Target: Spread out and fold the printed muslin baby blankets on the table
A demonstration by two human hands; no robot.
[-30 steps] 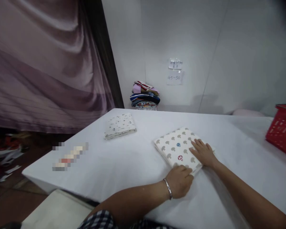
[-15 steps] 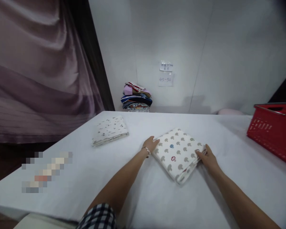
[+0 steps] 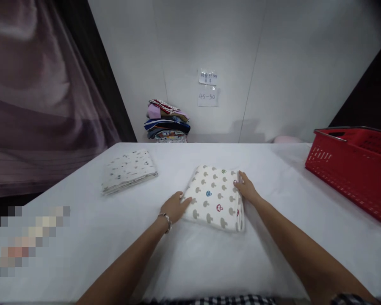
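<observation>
A folded white cloth [image 3: 214, 197] printed with grey mushrooms, plus a few blue, red and green ones, lies on the white table in front of me. My left hand [image 3: 175, 206], with a bracelet at the wrist, grips its left edge, thumb on top. On the opposite side, my right hand [image 3: 247, 188] pinches the right edge, where the folded layers show. The fingers under the cloth are hidden on both sides. Further left lies a second folded white cloth [image 3: 129, 170] with small dark prints, touched by neither hand.
A red plastic basket [image 3: 352, 173] stands on the table at the right. Against the back wall is a stack of folded fabrics [image 3: 167, 123]. Paper signs [image 3: 208, 97] hang on the wall, one reading 45-50. A pinkish curtain [image 3: 34, 106] hangs at the left.
Both hands have turned the mushroom-print cloth so its edges lie squarer to me; it was set cornerwise before. The camera view has shifted to the right.
</observation>
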